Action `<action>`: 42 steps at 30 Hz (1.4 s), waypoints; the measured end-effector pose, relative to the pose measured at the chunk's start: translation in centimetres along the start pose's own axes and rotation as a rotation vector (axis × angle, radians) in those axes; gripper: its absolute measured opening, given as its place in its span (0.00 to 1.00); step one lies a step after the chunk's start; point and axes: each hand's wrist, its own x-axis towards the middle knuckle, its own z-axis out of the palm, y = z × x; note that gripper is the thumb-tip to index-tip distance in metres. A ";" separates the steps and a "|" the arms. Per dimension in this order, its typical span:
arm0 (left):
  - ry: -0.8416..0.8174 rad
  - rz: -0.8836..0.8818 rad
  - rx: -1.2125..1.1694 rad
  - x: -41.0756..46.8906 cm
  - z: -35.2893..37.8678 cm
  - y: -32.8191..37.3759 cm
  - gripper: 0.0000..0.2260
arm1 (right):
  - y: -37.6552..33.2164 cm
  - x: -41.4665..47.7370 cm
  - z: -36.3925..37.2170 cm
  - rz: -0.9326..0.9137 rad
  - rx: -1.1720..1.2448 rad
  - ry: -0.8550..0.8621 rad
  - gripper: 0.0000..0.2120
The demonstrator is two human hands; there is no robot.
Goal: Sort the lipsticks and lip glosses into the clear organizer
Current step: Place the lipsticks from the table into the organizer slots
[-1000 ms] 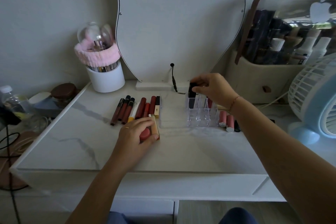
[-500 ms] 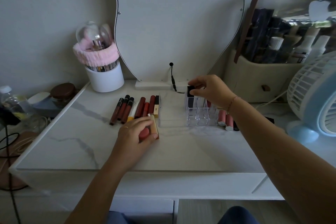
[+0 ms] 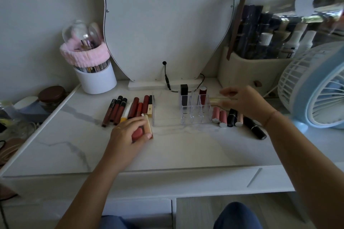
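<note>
right hand now off black lipstick (standing in organizer)

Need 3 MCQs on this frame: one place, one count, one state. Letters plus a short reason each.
1. Where does the black square lipstick stand?
A. Back-left slot of the clear acrylic organizer
B. Flat beside the fan
C. In the white cup

2. How many items stand in the organizer?
A. None
B. Two
C. Five

3. What is the left hand doing?
A. Hovering empty
B. Resting on the table, wrapped around a red round-capped item
C. Touching the mirror

Answers: 1 A, it stands upright at the rear left corner. 2 B, only the black lipstick and a dark red tube stand there. 3 B, fingers curl round the red item on the tabletop.
</note>
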 end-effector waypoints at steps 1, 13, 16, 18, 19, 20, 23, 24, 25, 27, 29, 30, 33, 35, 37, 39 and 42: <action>0.002 0.005 0.001 0.0 0.0 0.0 0.16 | 0.4 -0.3 0.3 0.011 -0.062 -0.036 0.21; 0.011 0.015 0.003 0.1 0.2 -0.2 0.16 | 1.2 -1.1 1.8 0.033 -0.261 -0.206 0.23; 0.008 0.022 -0.002 0.0 0.2 -0.3 0.16 | 0.8 -1.4 1.7 0.021 -0.236 -0.177 0.22; 0.006 0.025 -0.002 0.0 0.2 -0.4 0.16 | 0.6 -1.7 1.7 0.000 -0.190 -0.151 0.19; 0.006 0.025 -0.001 0.0 0.2 -0.4 0.16 | 0.5 -2.0 1.8 -0.011 -0.171 -0.145 0.18; 0.007 0.025 -0.002 0.0 0.2 -0.4 0.16 | 0.4 -2.2 2.0 -0.023 -0.159 -0.146 0.17; 0.008 0.024 -0.012 0.0 0.2 -0.3 0.16 | 0.6 -2.8 2.6 -0.025 -0.115 -0.153 0.14; 0.009 0.023 -0.014 0.0 0.2 -0.3 0.15 | 0.6 -2.9 2.7 -0.027 -0.099 -0.135 0.13; 0.013 0.025 -0.014 0.0 0.2 -0.3 0.15 | 0.7 -3.0 2.8 -0.031 -0.089 -0.115 0.13; 0.017 0.029 -0.011 0.1 0.2 -0.4 0.15 | 0.7 -3.2 2.8 -0.034 -0.070 -0.088 0.12; 0.016 0.030 -0.010 0.0 0.2 -0.3 0.15 | 0.6 -3.4 2.8 -0.033 -0.057 -0.068 0.13; 0.017 0.032 -0.012 0.0 0.2 -0.3 0.15 | 0.5 -3.4 2.8 -0.031 -0.059 -0.062 0.13; 0.013 0.029 -0.019 0.0 0.1 -0.3 0.15 | 0.5 -3.5 2.7 -0.032 -0.088 -0.058 0.13; 0.009 0.023 -0.028 0.0 0.2 -0.3 0.15 | 0.4 -3.5 2.6 -0.034 -0.120 -0.061 0.13; 0.007 0.018 -0.026 0.0 0.2 -0.4 0.15 | 0.3 -3.4 2.6 -0.021 -0.160 -0.087 0.12; 0.005 0.018 -0.023 0.0 0.2 -0.4 0.16 | 0.0 -3.4 2.5 -0.007 -0.172 -0.100 0.12; 0.004 0.015 -0.032 0.0 0.2 -0.3 0.16 | -0.2 -3.5 2.4 0.003 -0.132 -0.076 0.10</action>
